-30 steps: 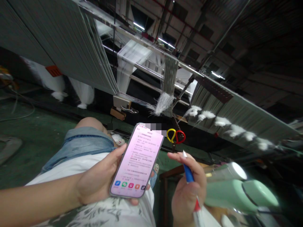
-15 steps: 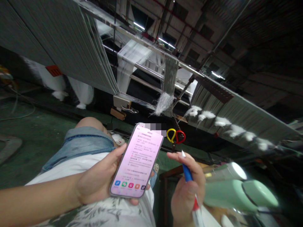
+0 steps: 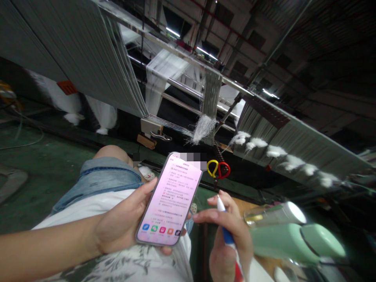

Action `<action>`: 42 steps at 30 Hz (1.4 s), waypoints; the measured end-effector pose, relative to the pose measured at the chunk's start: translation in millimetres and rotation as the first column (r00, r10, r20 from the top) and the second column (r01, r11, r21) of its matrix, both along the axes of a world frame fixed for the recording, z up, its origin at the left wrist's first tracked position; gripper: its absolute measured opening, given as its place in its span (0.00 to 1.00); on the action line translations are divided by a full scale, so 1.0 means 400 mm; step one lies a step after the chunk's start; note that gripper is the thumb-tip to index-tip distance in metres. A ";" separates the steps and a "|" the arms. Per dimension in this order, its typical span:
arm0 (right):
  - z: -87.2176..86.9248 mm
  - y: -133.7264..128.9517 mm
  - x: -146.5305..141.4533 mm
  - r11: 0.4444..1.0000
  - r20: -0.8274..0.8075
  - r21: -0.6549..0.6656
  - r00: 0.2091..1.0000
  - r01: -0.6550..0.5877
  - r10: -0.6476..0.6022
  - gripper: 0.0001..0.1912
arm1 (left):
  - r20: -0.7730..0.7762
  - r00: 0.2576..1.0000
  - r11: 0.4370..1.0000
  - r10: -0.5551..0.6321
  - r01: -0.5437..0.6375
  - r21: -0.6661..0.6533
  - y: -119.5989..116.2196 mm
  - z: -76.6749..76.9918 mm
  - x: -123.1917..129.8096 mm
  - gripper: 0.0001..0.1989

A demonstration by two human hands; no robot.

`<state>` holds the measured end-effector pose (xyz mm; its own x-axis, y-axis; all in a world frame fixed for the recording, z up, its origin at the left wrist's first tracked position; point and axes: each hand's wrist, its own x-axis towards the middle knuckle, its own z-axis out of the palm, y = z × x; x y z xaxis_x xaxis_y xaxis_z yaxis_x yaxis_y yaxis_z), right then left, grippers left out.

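I have the left hand (image 3: 123, 225) closed around a slim silver-edged smartphone with a pale pink screen (image 3: 169, 199), its long axis tilting up and away to the right, with the thumb lying over its edge. The right hand (image 3: 230, 252) grips a blue-and-white pen (image 3: 226, 232) between fingers and thumb, tip pointing up, just beside the phone's lower right edge. Ahead of that hand hang yellow-and-red-handled scissors (image 3: 218, 169); to its right sit a mint-green flask (image 3: 293, 243) and a clear glass bottle with a silver cap (image 3: 274, 214)
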<state>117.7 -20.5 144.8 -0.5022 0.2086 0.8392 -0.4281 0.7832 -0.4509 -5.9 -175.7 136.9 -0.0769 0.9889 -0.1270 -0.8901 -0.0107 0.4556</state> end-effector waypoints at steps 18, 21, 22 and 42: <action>0.024 0.019 0.004 0.919 0.199 0.355 0.974 -0.171 0.104 0.14 | 0.081 0.997 1.000 -0.004 0.005 -0.014 -0.003 -0.007 -0.003 0.33; 0.024 0.020 0.005 0.919 0.207 0.358 0.974 -0.165 0.094 0.14 | 0.080 0.997 1.000 -0.001 0.002 -0.016 -0.002 -0.008 -0.001 0.33; 0.025 0.021 0.005 0.918 0.211 0.361 0.973 -0.166 0.093 0.14 | 0.079 0.997 1.000 -0.002 0.003 -0.014 -0.002 -0.008 -0.001 0.33; 0.036 0.027 0.015 0.908 0.283 0.359 0.952 -0.218 0.117 0.12 | 0.053 0.999 1.000 -0.005 0.004 0.011 0.002 0.003 0.000 0.33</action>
<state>123.8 -9.7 159.1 -0.7039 -0.2078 0.6792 -0.4815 0.8426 -0.2412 -5.7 -174.7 138.3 -0.0658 0.9905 -0.1204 -0.9130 -0.0111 0.4077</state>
